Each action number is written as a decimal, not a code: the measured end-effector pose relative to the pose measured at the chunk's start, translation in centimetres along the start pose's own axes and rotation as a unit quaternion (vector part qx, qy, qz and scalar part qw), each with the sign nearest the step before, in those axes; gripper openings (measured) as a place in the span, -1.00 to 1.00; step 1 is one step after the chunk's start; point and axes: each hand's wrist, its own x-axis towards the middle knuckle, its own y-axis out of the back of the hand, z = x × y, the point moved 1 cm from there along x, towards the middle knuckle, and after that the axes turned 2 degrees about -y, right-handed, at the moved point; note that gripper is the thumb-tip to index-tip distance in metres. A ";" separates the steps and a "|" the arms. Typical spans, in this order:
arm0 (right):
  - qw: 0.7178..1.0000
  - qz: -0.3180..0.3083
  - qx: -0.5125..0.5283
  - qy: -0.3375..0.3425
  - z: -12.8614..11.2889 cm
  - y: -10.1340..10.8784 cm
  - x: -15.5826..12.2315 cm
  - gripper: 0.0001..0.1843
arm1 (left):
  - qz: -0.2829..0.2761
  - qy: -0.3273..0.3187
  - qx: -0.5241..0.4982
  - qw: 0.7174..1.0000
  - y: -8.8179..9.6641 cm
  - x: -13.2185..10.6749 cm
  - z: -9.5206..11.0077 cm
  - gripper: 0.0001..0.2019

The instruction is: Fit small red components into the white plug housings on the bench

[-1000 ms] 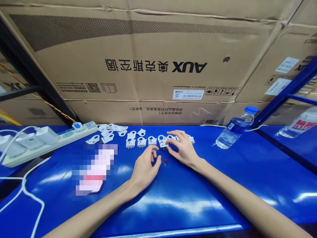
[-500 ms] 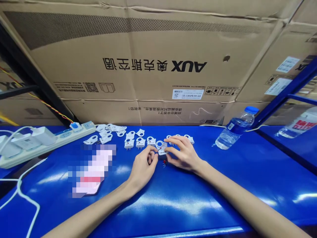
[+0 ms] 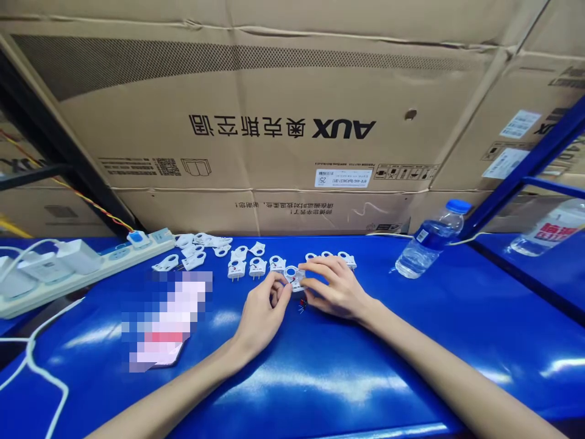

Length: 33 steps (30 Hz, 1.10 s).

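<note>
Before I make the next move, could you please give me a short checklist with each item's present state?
1. Right hand on the ringed white piece: ok, fingertips at its right side.
2. Left hand touching that piece: cannot tell; the fingertips are at its left edge.
3. Firmness of the grip: cannot tell from this view.
4. Small red parts in sight: ok, lying on the blue table beside the right thumb.
5. White pieces beyond the right hand fully visible: not ok, the hand partly covers them.
6. Water bottle clear of the right forearm: ok, apart from it, blue cap on.
</note>
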 end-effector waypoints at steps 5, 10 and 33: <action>1.000 -0.025 -0.002 0.010 -0.2 0.0 0.0 -0.84 | 0.012 0.003 -0.001 1.000 0.0 0.0 0.1 -0.75; 1.000 -0.008 -0.007 0.000 -0.6 0.0 0.2 -0.86 | 0.032 0.016 -0.028 0.999 0.2 0.0 0.1 -0.72; 0.976 -0.056 0.012 -0.209 0.8 -2.0 -0.4 -0.89 | 0.018 -0.058 0.051 0.997 -0.1 -0.3 -0.2 -0.84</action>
